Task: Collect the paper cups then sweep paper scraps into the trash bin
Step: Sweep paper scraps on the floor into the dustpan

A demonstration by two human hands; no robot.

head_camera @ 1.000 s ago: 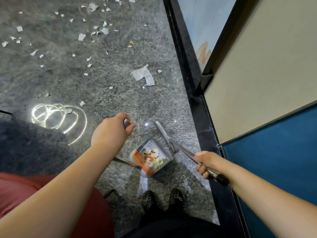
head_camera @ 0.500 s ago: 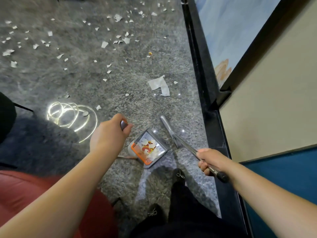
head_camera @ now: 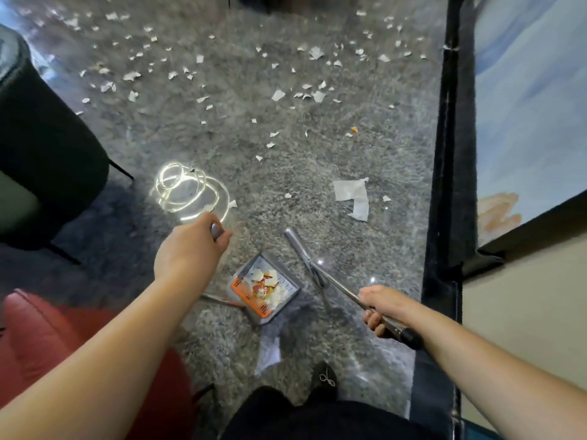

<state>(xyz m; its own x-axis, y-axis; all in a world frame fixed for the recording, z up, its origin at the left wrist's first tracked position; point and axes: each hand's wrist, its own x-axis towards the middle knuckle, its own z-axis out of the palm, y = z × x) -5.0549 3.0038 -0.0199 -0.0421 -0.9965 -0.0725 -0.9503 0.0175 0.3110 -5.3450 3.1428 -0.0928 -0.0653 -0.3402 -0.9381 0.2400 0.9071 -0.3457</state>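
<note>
My left hand (head_camera: 190, 252) grips the top of the dustpan's long handle. Below it the grey dustpan (head_camera: 286, 300) with an orange comb edge hangs low over the floor and holds white and orange paper scraps. My right hand (head_camera: 379, 308) grips the metal handle of the broom (head_camera: 305, 255), whose narrow head points up-left just right of the pan. A large white paper piece (head_camera: 354, 196) lies ahead on the glossy grey floor. Several small paper scraps (head_camera: 313, 93) are scattered farther away. No paper cups or trash bin show.
A black chair (head_camera: 47, 154) stands at the left and a red seat (head_camera: 41, 338) at the lower left. A black border strip (head_camera: 451, 154) and a wall with a painted panel run along the right. My shoe (head_camera: 324, 377) is below the pan. A ceiling light glares on the floor (head_camera: 187, 192).
The view has advanced over the floor, so more scattered scraps show ahead. Both hands keep their grips; the dustpan and broom have moved forward with me.
</note>
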